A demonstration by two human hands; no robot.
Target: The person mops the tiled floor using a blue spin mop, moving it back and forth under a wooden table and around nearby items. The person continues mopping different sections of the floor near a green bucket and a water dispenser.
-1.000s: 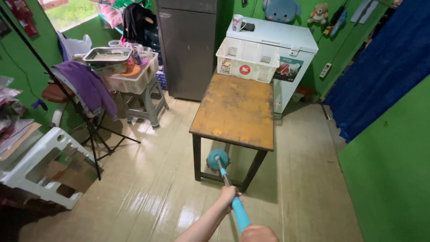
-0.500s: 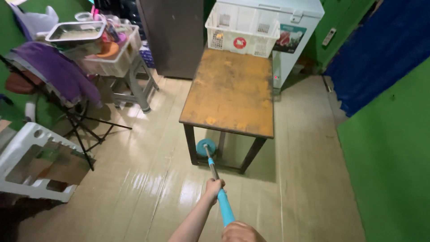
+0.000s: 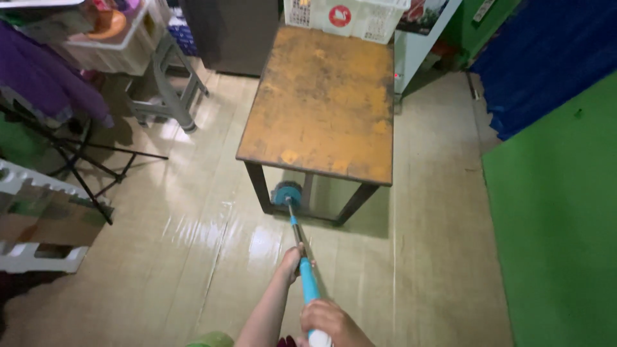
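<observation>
A mop with a blue handle [image 3: 308, 283] runs forward from me across the wet tiled floor. Its round teal mop head [image 3: 287, 193] lies on the floor just under the near edge of a worn brown wooden table [image 3: 324, 96]. My left hand [image 3: 292, 260] grips the handle partway along. Lower down, my right hand [image 3: 326, 321] holds the handle's near end at the bottom of the view.
A grey stool carrying a white basket [image 3: 122, 48] stands at the upper left, beside a dark cabinet [image 3: 231, 29]. A black folding stand with purple cloth [image 3: 38, 83] and a white plastic rack [image 3: 32, 218] sit left. Green wall [image 3: 559, 212] and blue curtain [image 3: 546, 58] right.
The view has moved closer and tilted down. The mop head has slid further under the table's near edge. Both hands keep their hold on the handle.
</observation>
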